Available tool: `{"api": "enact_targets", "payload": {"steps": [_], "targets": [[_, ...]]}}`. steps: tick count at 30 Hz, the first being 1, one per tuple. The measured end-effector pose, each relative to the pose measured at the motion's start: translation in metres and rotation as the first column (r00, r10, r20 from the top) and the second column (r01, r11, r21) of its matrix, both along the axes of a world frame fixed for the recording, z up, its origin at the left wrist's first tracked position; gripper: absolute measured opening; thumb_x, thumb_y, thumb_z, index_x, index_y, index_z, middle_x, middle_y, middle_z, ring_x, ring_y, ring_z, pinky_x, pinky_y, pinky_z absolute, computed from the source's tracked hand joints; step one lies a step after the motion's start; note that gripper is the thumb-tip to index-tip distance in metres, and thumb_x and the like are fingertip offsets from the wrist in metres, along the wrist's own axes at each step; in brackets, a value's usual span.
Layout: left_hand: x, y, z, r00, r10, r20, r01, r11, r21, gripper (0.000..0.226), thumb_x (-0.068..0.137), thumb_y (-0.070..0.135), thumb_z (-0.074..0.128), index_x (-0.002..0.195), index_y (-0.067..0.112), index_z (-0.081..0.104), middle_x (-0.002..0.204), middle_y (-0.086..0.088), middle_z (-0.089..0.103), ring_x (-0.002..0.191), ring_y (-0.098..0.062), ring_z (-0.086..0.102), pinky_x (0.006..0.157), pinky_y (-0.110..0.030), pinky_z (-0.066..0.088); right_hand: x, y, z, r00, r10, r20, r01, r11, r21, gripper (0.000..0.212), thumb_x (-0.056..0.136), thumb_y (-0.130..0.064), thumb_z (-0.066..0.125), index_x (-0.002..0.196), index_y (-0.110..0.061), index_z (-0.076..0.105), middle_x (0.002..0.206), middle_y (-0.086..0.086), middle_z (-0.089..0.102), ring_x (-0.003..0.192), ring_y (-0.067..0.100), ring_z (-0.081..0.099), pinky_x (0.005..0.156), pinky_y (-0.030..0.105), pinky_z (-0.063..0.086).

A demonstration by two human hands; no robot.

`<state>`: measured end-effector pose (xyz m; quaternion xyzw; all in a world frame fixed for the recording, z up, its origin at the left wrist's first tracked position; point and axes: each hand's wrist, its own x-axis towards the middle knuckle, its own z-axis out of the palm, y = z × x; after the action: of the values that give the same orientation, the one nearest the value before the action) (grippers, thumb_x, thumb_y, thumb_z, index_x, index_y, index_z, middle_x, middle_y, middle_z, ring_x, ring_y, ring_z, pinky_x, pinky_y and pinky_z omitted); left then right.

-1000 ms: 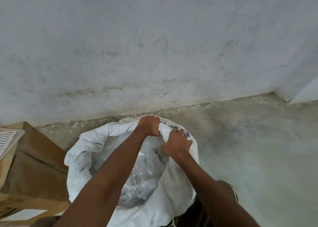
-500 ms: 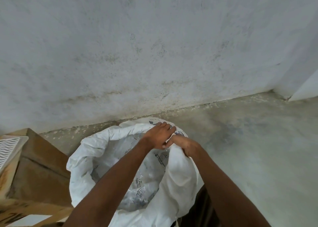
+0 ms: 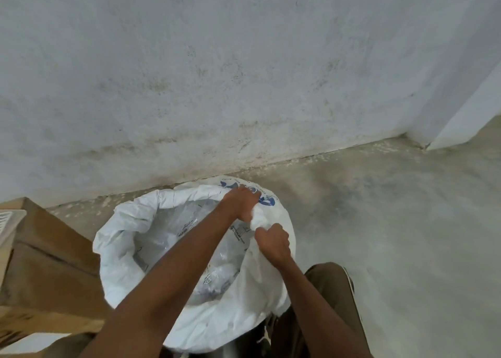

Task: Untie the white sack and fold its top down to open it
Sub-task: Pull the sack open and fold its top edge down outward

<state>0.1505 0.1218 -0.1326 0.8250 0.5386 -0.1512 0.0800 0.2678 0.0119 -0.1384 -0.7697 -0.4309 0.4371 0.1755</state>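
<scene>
One white sack point(image 3: 127, 230) on floor point(image 3: 393, 222) by wall point(image 3: 244, 73), mouth open, rim rolled outward. Two hands on far-right rim: left hand point(image 3: 242, 201) clenched on bunched fabric, right hand point(image 3: 272, 242) gripping rim just beside it. Blue print on sack unreadable. Clear printed bags inside, count indeterminate. One brown box point(image 3: 48, 262) at left.
</scene>
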Motion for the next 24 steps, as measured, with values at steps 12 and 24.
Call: {"api": "enact_targets", "payload": {"steps": [12, 24], "targets": [[0.003, -0.2, 0.006, 0.737, 0.3, 0.605, -0.369, 0.93, -0.012, 0.116, 0.061, 0.063, 0.074, 0.156, 0.029, 0.016, 0.141, 0.0, 0.045, 0.116, -0.021, 0.057, 0.09, -0.039, 0.053, 0.027, 0.02, 0.047, 0.617, -0.25, -0.746, 0.246, 0.962, -0.118, 0.016, 0.09, -0.019, 0.057, 0.08, -0.007, 0.055, 0.079, 0.008, 0.053, 0.063, 0.025, 0.054, 0.052, 0.024, 0.048], [0.02, -0.191, -0.023, 0.945, -0.011, 0.326, -0.175, 0.826, 0.536, 0.057, 0.046, 0.006, 0.092, 0.099, -0.003, 0.072, 0.087, -0.016, 0.071, 0.07, -0.028, 0.069, 0.047, -0.029, 0.053, -0.019, -0.076, 0.042, 0.803, -0.343, -0.487, 0.309, 0.939, -0.151, 0.126, 0.062, -0.065, 0.08, 0.153, -0.02, 0.005, 0.135, 0.018, 0.047, 0.116, 0.036, 0.053, 0.106, 0.051, 0.044]]}}
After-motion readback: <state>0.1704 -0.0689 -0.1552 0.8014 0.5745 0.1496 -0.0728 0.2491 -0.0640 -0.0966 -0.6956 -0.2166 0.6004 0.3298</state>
